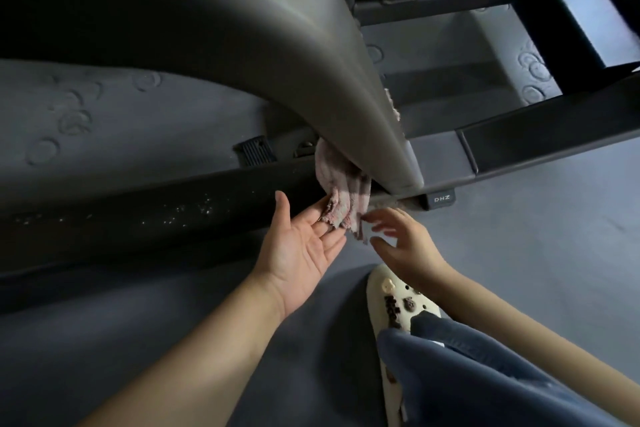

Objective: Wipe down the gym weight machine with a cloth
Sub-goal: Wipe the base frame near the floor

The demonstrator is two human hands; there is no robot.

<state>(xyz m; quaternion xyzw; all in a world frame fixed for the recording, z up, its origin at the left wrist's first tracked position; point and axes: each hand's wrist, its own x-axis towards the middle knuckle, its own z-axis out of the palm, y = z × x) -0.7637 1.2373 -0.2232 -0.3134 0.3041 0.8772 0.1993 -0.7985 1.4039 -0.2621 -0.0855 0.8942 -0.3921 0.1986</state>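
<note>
Head view: soft, light cloth drapes round the machine post. At six o'clock below it, my left hand, palm open, touches its hanging corner; my right hand is loosely open, holding nothing. I'd pinch both ends.

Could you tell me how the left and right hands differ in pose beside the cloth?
The left hand lies palm up with straight fingers under the cloth; the right hand shows its back, fingers bent, motion-blurred. The left hand's fingertips touch the cloth's hanging edge; the right hand's only reach towards it. Neither hand grips it.
</note>
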